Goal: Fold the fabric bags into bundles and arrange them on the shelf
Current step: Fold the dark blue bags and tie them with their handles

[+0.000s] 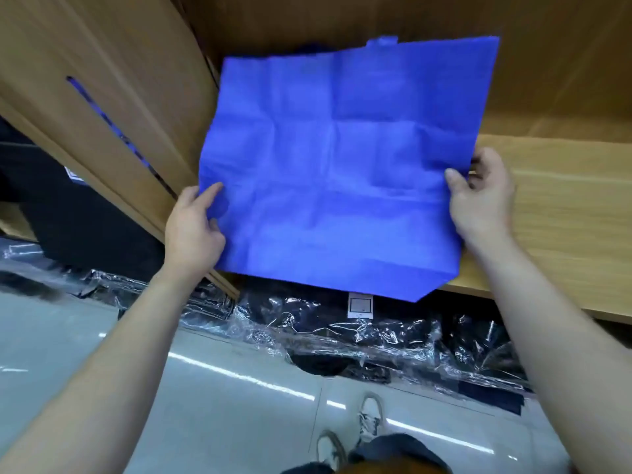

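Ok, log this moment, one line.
blue bag: unfolded, spread over shelf | left hand: grips left edge | right hand: grips right edge

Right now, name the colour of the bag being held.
Plain blue; the bag shows best in the head view.

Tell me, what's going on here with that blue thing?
A person is holding a blue fabric bag spread flat over a wooden shelf, the left hand gripping its left edge and the right hand its right edge. The bag is creased but not yet folded into a bundle. Dark plastic-wrapped goods lie below.
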Tool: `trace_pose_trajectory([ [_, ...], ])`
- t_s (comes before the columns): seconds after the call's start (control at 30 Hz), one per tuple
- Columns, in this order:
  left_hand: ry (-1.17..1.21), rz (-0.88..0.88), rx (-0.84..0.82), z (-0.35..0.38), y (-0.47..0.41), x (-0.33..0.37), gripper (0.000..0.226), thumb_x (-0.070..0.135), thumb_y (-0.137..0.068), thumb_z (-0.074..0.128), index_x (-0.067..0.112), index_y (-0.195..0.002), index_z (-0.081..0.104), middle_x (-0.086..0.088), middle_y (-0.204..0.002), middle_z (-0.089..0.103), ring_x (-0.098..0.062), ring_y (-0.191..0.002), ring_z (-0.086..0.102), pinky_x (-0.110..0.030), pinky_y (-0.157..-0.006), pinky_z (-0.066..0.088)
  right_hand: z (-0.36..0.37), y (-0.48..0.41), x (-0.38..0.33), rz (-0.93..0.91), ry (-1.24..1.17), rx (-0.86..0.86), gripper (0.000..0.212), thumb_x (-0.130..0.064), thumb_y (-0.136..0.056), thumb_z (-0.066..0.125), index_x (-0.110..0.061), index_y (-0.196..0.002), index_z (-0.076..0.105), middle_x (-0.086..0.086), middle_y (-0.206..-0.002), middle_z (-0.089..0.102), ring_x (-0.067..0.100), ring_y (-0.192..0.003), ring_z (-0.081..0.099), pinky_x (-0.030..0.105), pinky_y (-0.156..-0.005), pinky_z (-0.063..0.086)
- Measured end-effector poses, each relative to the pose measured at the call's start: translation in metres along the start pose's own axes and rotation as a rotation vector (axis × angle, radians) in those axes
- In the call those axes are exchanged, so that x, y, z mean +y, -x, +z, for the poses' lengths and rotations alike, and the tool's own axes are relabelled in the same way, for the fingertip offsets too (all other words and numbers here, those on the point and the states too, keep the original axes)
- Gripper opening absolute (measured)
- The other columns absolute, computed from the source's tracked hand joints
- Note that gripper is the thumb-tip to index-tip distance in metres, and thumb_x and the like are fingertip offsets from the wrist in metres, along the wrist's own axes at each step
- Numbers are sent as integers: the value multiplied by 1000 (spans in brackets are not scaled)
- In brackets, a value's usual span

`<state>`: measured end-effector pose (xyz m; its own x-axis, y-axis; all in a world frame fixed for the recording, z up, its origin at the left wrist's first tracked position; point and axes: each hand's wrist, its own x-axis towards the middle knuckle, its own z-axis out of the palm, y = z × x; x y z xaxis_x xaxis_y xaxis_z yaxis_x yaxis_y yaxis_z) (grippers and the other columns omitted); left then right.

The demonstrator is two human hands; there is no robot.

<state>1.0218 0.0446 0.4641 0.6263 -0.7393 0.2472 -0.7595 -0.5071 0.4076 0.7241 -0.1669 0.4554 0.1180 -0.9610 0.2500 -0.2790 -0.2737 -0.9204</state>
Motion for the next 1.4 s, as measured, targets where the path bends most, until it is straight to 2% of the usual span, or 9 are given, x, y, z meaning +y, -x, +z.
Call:
trace_pose_trajectory([
  [0.27, -143, -69, -114, 7, -28, 7, 68, -4, -78, 54, 5, -145, 40, -15, -150, 30, -35, -136, 31, -44, -107, 37, 20, -36, 11, 81, 244, 31, 11, -22, -84, 60, -24, -95, 56, 3, -89, 68, 32, -90, 64, 43, -81, 49],
  [0.47, -33, 250, -295, -4, -30, -8, 48, 31, -83, 75, 21, -128, 62, 2, -148, 45, -18, -137, 41, -28, -110, 32, 17, -29, -1, 52, 509, 32, 68, -13, -75, 73, -18, -134, 40, 16, -129, 42, 34, -107, 53, 32, -94, 39],
  [0.6, 37, 333, -775, -12, -27, -14, 110, 90, -51, 59, 41, -146, 32, 25, -152, 11, 5, -143, 5, -14, -112, 6, 4, 8, -42, -101, 453, -571, 83, -50, -70, 79, -32, -142, 41, -4, -135, 43, 7, -124, 44, 17, -100, 30],
  [0.73, -58, 424, -662, -10, -38, -24, 74, 40, -79, 76, 39, -143, 39, 17, -155, 21, -2, -144, 19, -15, -111, 13, 3, 51, -56, -147, 765, -1131, 99, -70, -65, 68, -48, -149, 19, -29, -150, 7, -5, -143, 4, 22, -117, 10],
  [0.93, 22, 333, -407, -15, -41, -31, 24, 23, -91, 67, 17, -113, 73, 2, -121, 68, -14, -118, 61, -20, -92, 42, -2, 59, -41, 58, 482, -878, 44, -50, -85, 53, -34, -125, 63, -22, -145, 41, -10, -136, 29, 25, -118, 23],
  [1.03, -35, 300, -345, -20, -38, -28, 16, 34, -89, 68, 24, -76, 69, -3, -63, 64, -22, -66, 59, -27, -57, 40, -6, 63, -39, 223, 323, -669, 14, -39, -88, 63, -32, -89, 76, -24, -103, 69, -9, -93, 60, 11, -83, 42],
  [1.1, -71, 288, -297, -21, -34, -27, 29, 38, -87, 69, 16, -70, 62, -3, -47, 44, -26, -54, 45, -31, -50, 33, -5, 68, -36, 233, 266, -515, 22, -32, -86, 71, -22, -66, 70, -18, -57, 62, -2, -54, 50, 11, -55, 37],
  [1.27, -73, 334, -87, -15, -22, -26, 24, 22, -79, 80, 11, -98, 72, -9, -82, 70, -35, -79, 65, -36, -65, 48, 9, 85, -26, 135, 443, -146, 20, -32, -77, 80, -22, -91, 68, -6, -76, 60, 17, -72, 54, 26, -67, 37],
  [1.4, -94, 449, -153, -4, -23, -34, 55, 2, -78, 74, 14, -129, 60, -13, -127, 59, -38, -106, 56, -47, -87, 50, 16, 89, -27, -5, 636, -168, 45, -31, -84, 75, -23, -124, 57, -2, -94, 59, 20, -93, 57, 28, -76, 37],
])
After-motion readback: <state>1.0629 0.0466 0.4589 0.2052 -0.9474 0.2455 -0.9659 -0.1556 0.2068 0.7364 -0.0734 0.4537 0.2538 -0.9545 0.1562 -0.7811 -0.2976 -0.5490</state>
